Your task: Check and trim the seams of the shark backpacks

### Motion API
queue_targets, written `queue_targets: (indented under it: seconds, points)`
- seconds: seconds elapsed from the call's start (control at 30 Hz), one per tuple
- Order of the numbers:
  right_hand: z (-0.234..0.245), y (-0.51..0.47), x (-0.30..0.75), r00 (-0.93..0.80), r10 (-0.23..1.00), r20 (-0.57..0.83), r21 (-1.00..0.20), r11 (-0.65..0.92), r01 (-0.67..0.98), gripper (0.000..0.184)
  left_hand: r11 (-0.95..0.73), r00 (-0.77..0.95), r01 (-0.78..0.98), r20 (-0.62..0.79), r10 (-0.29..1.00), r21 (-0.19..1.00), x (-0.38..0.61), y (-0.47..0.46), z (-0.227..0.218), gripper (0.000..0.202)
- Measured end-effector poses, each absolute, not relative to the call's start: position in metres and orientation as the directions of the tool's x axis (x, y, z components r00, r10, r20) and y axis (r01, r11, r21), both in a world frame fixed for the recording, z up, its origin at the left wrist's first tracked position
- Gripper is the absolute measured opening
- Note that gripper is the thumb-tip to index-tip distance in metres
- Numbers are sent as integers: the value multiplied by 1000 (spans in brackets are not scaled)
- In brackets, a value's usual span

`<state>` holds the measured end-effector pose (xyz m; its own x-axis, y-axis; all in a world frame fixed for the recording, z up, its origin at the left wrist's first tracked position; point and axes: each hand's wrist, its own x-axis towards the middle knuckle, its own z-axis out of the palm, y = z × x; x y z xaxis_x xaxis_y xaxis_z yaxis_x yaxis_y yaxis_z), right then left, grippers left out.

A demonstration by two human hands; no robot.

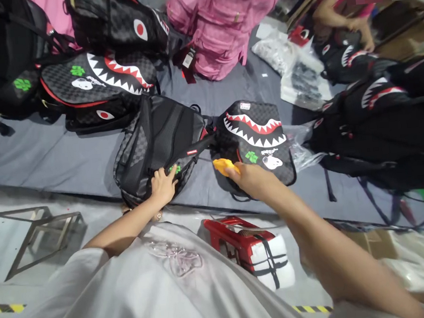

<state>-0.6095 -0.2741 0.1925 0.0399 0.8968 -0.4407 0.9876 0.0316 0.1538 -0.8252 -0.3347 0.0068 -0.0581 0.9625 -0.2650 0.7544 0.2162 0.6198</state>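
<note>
My left hand (163, 184) rests on a black checkered backpack (158, 144) lying back-side up on a grey sheet (58, 159), fingers curled over its lower edge. My right hand (249, 178) is closed around a small orange object (224, 166) and hovers at the lower left edge of a second black backpack (258, 139) with a white and red shark-mouth print, green clover and white figure.
More shark-mouth backpacks (103, 84) lie at the back left, pink backpacks (221, 23) at the back centre, black ones (381, 122) at right. Another person's hand (360, 27) works far right. A red stool (251, 250) stands by my body, a metal frame (39, 235) at left.
</note>
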Motion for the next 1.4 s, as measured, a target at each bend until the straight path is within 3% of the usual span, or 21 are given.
queue_targets:
  seconds: [0.1, 0.2, 0.27, 0.33, 0.37, 0.47, 0.6, 0.77, 0.97, 1.2, 1.4]
  points:
    - [188, -289, -614, 126, 900, -417, 177, -55, 983, 51, 197, -8, 759, -293, 956, 620, -831, -330, 15, 59]
    - [175, -322, -624, 114, 837, -536, 119, -60, 991, 47, 194, 20, 703, -291, 956, 685, -867, -322, 27, 65]
    - [161, -352, -635, 91, 791, -605, 65, -65, 996, 44, 348, -131, 440, -325, 937, 828, -906, -316, 34, 63]
    - [143, -383, -649, 98, 766, -636, 36, -97, 995, 41, 508, -280, 75, -471, 837, 858, -948, -308, 35, 50]
    - [134, -397, -657, 105, 759, -642, 30, -112, 993, 41, 569, -299, -64, -560, 773, 820, -967, -303, 33, 42]
    - [104, -431, -680, 175, 763, -622, 70, -168, 983, 39, 699, -197, -247, -741, 642, 671, -1003, -290, 24, 35]
    - [64, -448, -711, 262, 790, -554, 99, -250, 963, 37, 738, 41, -440, -810, 585, 511, -1006, -284, 13, 48]
    - [29, -428, -753, 249, 827, -504, -5, -291, 957, 36, 782, 321, -494, -756, 571, 380, -992, -287, 5, 61]
    - [18, -405, -772, 197, 863, -466, -123, -283, 951, 35, 827, 499, -464, -678, 541, 318, -1001, -268, -8, 78]
    - [18, -418, -757, 442, 802, -401, -4, -484, 875, 38, 849, 610, -434, -595, 523, 302, -1014, -263, -19, 89]
    - [9, -405, -762, 455, 788, -415, -4, -501, 865, 36, 835, 640, -475, -543, 543, 276, -1010, -266, -19, 92]
